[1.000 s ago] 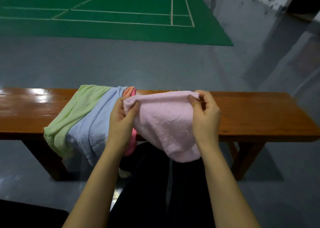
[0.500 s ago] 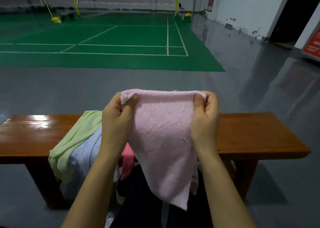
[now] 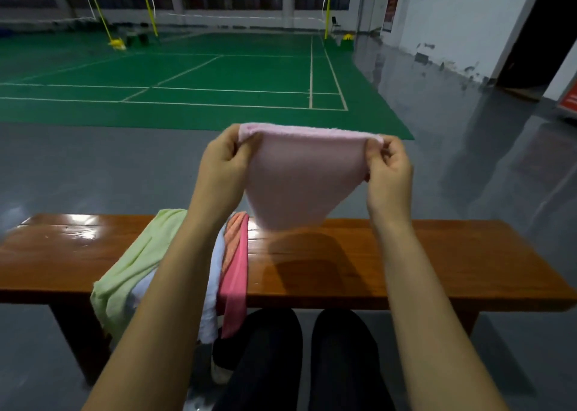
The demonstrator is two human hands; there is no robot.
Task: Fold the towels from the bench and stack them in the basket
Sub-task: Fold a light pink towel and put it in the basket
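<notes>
Both hands up in front of the chest, each pinching a top corner of the pale pink towel (image 3: 303, 176). Left hand (image 3: 223, 164) has thumb over the front of the left corner, fingers curled behind. Right hand (image 3: 388, 168) pinches the right corner between thumb and forefinger, other fingers loosely curled. Top edge is stretched taut between them; cloth hangs down to a rough point, clear of the bench (image 3: 437, 260), its shadow on the wood just below.

On the bench, left of centre, lie the remaining towels, draped over the near edge: light green towel (image 3: 125, 276) leftmost, white towel (image 3: 209, 310) partly hidden behind the left forearm, orange towel (image 3: 232, 239) and darker pink towel (image 3: 235, 285) at the right side of the pile, overlapping each other. Bench top is glossy brown wood.

Person's legs in dark trousers (image 3: 312, 364) are below the near edge. Green court (image 3: 187, 76) with white lines and nets is beyond on grey floor.
</notes>
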